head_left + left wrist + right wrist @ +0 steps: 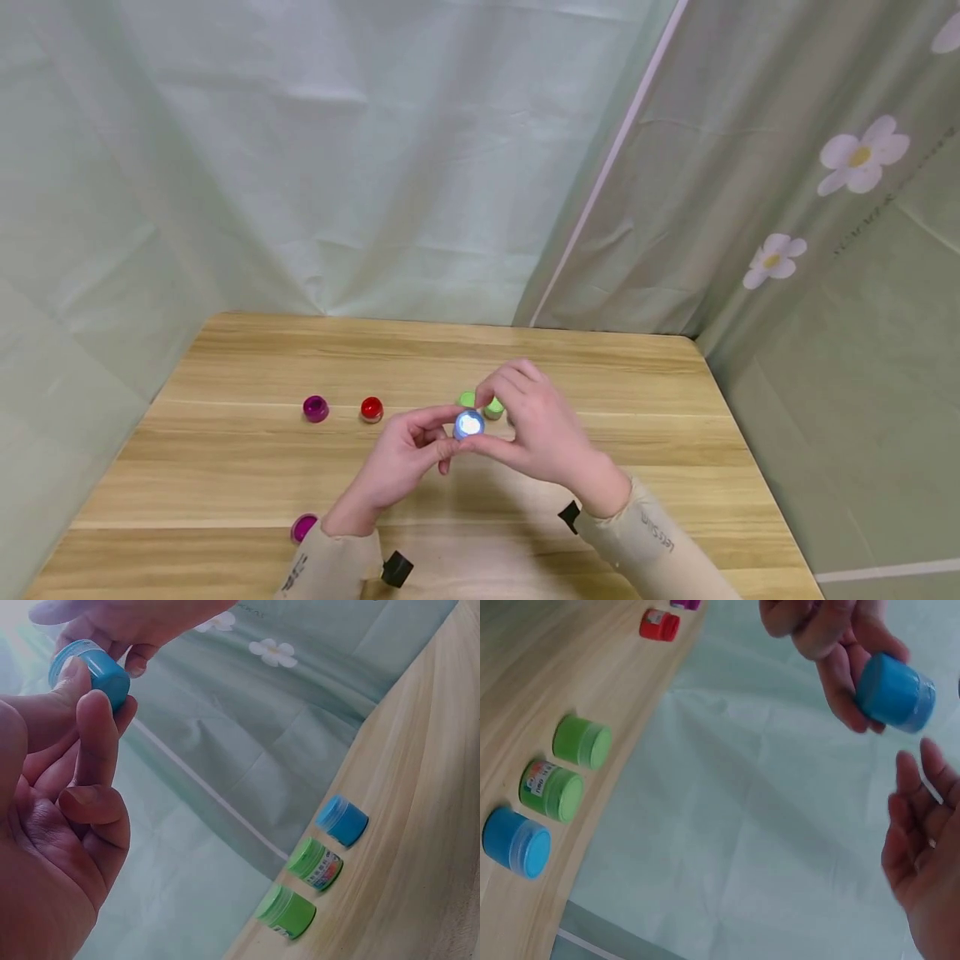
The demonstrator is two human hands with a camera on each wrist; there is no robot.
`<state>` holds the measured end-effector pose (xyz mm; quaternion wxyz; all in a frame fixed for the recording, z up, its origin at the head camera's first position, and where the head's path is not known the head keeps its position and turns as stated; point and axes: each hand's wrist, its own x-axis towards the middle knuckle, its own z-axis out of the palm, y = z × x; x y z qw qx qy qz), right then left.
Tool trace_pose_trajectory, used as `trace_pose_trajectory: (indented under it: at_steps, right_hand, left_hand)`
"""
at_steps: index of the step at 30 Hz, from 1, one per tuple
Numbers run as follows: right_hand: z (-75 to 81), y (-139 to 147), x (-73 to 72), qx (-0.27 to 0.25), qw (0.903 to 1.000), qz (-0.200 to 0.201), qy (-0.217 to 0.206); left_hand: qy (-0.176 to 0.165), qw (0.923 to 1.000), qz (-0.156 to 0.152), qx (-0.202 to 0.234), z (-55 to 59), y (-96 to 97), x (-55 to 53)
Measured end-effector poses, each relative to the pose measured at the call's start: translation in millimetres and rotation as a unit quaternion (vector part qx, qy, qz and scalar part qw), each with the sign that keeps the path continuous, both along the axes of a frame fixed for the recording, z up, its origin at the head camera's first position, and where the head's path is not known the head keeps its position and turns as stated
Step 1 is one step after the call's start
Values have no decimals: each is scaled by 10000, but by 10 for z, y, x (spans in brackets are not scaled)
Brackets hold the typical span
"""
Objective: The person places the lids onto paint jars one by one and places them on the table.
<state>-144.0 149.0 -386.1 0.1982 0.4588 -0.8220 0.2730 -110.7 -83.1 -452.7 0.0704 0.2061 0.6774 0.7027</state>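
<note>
1 blue jar [892, 691], pinched in left grip [401, 458], right grip [542, 425] near.

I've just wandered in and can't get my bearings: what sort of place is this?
Perhaps a curtained-off tabletop workspace: pale curtains with printed flowers hang behind and beside a wooden table, and small coloured jars sit on it.

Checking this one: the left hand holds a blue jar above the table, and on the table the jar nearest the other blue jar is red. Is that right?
Not quite: the jar nearest the standing blue jar is a green jar, as the right wrist view shows. The left hand does hold the raised blue jar above the table.
</note>
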Motion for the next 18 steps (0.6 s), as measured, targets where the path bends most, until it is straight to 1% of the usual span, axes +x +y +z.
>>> trace_pose_trajectory:
  at_steps: [2, 6, 9, 12, 15, 18]
  right_hand:
    - [21, 15, -14, 36, 9996, 263, 19]
    - [54, 41, -49, 440, 9947, 932, 44]
    - [58, 55, -66, 712, 9902, 1196, 111]
    - [54, 59, -69, 765, 9899, 1167, 247]
    - [47, 53, -63, 679, 9924, 987, 283]
    - [33, 42, -50, 638, 9946, 765, 280]
  left_hand:
    - [11, 10000, -13, 18, -2, 1, -1]
    - [81, 9999, -100, 33, -5, -12, -1]
    - [122, 9998, -178, 43, -7, -18, -8]
    - [140, 9997, -213, 52, -9, -19, -16]
    - [96, 9997, -210, 34, -8, -17, -17]
    - [2, 9996, -247, 111, -9, -7, -18]
